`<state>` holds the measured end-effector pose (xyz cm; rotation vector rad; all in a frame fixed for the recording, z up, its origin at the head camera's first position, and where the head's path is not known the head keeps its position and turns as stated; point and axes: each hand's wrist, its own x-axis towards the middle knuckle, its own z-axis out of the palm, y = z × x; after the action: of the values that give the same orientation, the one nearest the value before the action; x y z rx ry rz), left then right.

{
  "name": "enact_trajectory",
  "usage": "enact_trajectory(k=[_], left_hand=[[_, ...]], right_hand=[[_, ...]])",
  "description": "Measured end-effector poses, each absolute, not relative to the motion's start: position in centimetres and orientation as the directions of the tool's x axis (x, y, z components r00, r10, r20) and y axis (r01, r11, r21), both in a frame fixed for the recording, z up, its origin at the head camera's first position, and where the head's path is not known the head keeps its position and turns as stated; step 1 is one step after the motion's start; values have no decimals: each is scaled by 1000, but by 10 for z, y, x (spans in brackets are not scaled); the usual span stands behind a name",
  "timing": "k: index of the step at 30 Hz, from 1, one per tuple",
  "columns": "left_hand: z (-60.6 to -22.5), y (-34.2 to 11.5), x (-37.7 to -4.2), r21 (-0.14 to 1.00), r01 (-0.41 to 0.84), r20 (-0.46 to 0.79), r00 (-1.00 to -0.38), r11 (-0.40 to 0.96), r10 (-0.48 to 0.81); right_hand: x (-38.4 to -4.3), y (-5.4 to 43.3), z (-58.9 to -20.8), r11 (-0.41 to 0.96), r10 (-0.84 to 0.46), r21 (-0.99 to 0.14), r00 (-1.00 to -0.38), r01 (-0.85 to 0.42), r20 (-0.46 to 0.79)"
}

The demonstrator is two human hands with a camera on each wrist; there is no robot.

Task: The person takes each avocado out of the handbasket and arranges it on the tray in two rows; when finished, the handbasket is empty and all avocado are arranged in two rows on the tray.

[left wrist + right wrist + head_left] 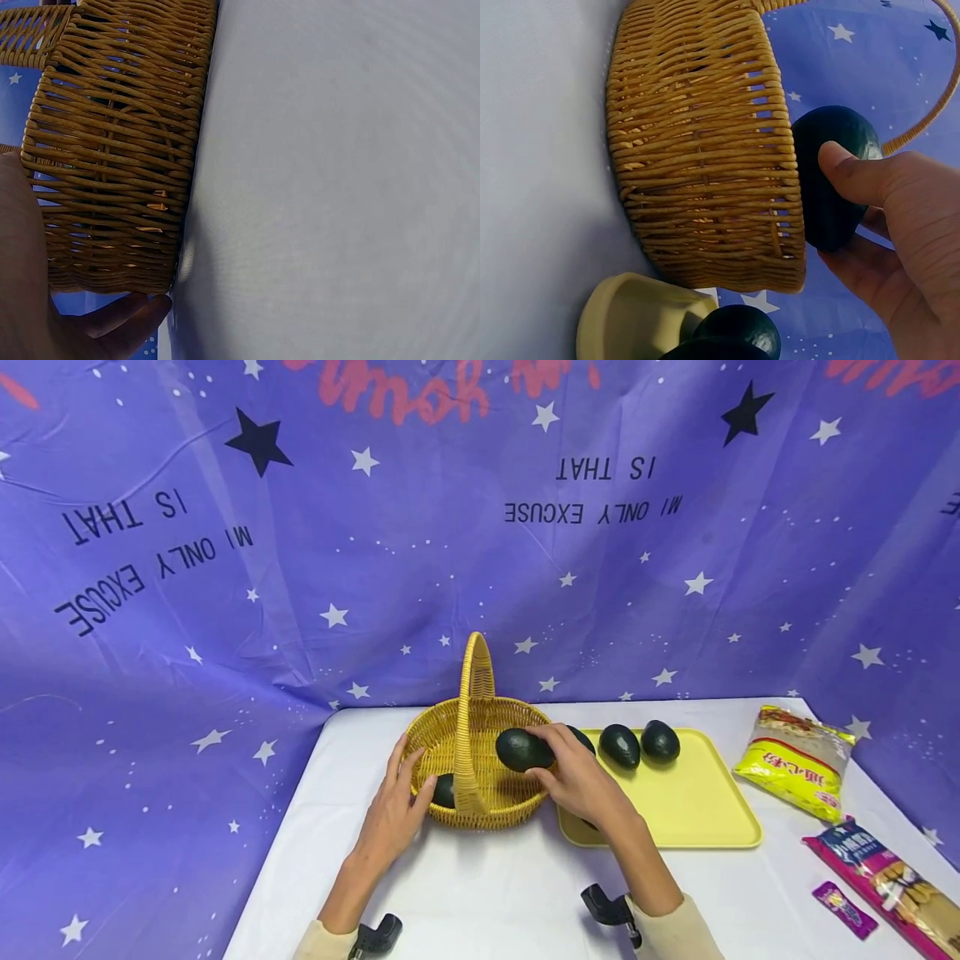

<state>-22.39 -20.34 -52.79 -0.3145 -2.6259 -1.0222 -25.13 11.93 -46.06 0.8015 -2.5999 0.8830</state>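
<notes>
My right hand [588,781] grips a dark green avocado [520,750] between thumb and fingers, above the right rim of a yellow wicker basket [442,727]. In the right wrist view this avocado [832,187] is level with the basket's rim. My left hand [390,818] holds the basket's left side, its thumb by the rim and some fingers [142,319] against the outer wall. Another avocado [444,791] lies inside the basket, partly hidden by the handle. More avocados [620,747] lie on a yellow tray [675,810]; my right hand and forearm partly cover some.
Right of the tray lies a clear and yellow food bag [795,764]. Nearer the table's right edge are a pink and blue packet [885,885] and a small purple sachet [844,910]. A purple star-patterned cloth [450,543] hangs behind the white table [480,893].
</notes>
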Motion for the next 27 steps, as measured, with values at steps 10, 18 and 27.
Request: enact_trajectory(k=[10, 18, 27], left_hand=[[-528, -204, -223, 634, 285, 322, -942, 719, 89], [-528, -205, -224, 631, 295, 332, -939, 718, 94], [-528, -205, -224, 633, 301, 337, -937, 713, 97]], right_hand=[[-243, 128, -463, 683, -368, -481, -828, -549, 422], [-241, 136, -460, 702, -340, -470, -832, -535, 438], [-235, 144, -458, 713, -312, -478, -842, -513, 439]])
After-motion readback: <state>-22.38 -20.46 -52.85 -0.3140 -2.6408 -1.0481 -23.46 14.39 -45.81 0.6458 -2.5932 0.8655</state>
